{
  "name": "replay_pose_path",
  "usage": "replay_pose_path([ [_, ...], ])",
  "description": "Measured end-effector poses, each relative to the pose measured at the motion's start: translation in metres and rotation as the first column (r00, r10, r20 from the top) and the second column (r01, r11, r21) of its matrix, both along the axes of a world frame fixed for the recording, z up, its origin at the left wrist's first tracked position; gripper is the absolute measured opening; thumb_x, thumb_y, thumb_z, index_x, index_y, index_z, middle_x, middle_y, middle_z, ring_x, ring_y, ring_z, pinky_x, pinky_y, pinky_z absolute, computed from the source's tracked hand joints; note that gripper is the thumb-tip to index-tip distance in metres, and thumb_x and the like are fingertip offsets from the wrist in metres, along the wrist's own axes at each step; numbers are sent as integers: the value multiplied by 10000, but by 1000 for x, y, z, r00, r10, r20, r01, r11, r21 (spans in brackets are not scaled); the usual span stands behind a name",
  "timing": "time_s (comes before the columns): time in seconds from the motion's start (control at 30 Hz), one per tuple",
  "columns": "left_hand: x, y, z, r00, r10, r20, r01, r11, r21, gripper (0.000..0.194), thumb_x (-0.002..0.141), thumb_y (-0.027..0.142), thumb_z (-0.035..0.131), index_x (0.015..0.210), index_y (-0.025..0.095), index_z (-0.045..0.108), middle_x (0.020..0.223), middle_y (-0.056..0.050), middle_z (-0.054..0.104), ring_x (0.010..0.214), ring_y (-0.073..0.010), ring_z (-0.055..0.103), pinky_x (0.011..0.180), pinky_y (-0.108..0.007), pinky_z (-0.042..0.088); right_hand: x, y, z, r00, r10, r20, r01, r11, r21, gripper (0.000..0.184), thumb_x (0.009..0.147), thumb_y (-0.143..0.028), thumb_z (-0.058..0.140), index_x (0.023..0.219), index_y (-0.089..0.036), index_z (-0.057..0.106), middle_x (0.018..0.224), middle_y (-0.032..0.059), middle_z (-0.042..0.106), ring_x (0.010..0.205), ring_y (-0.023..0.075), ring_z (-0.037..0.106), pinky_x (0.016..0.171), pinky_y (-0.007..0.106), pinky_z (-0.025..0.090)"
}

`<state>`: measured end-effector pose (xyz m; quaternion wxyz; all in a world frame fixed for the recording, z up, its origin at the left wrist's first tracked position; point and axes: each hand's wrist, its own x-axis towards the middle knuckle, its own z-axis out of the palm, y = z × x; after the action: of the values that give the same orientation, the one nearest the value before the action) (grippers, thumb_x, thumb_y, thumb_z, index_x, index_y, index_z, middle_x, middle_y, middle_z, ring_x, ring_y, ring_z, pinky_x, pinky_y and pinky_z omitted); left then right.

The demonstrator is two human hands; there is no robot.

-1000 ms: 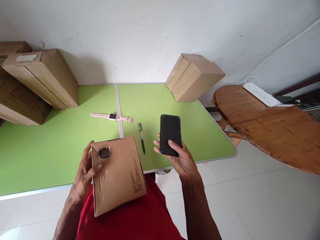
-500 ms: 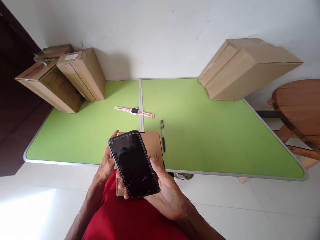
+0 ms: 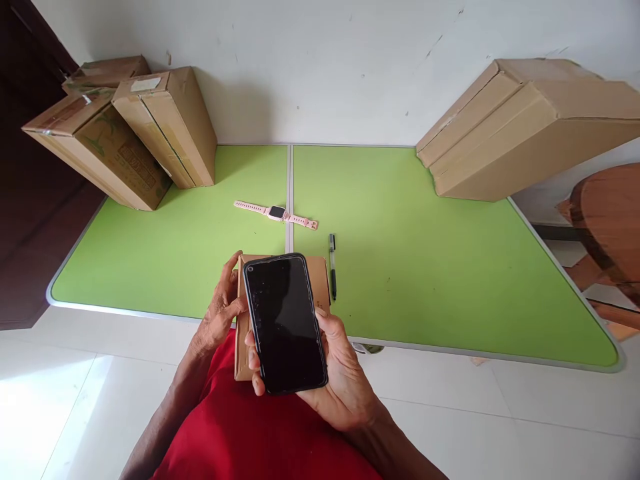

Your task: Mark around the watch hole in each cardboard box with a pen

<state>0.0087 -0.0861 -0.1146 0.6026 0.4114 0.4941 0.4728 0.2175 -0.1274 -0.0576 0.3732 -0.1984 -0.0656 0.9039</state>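
Note:
My right hand [image 3: 340, 373] is wrapped round a black phone [image 3: 285, 323] with a dark screen, held flat above my lap. Under the phone a small cardboard box [image 3: 320, 277] rests between my lap and the edge of the green table [image 3: 425, 267]. My left hand [image 3: 220, 313] grips the box's left side, thumb up on its top. A pink smartwatch [image 3: 277, 213] lies stretched out on the table beyond the box, and a black pen [image 3: 333, 265] lies just to the box's right.
Two cardboard boxes [image 3: 160, 130] lean against the wall at the table's back left, with a third [image 3: 107, 67] behind. A large carton [image 3: 525, 127] sits at the back right. A brown wooden table [image 3: 607, 220] stands to the right. White tiled floor lies below.
My right hand has brought the phone from over the table's right side to above the box. The view has swung left and closer; the phone has turned more upright since half a second ago.

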Motion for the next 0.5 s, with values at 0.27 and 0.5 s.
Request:
replay_pose_path([
  [0.27,0,1,-2,999,-18,35,18,1000,10,1069,866,574,912,1785,326,425,1409,-95,746,1346,-355,680,1237,-502,500,6,0,11,998,-43,34,42,998,35,555,1034,-729,722,1194,-213,851,1172,137,867,993,313,804,845,471,681],
  [0.5,1,1,2,999,-12,41,12,1000,-17,1043,870,510,900,1782,329,428,1433,-108,753,1352,-378,705,1221,-521,536,12,-4,14,992,-54,112,42,994,105,626,1009,-823,680,1167,-245,863,1216,152,863,1139,376,816,1047,597,654],
])
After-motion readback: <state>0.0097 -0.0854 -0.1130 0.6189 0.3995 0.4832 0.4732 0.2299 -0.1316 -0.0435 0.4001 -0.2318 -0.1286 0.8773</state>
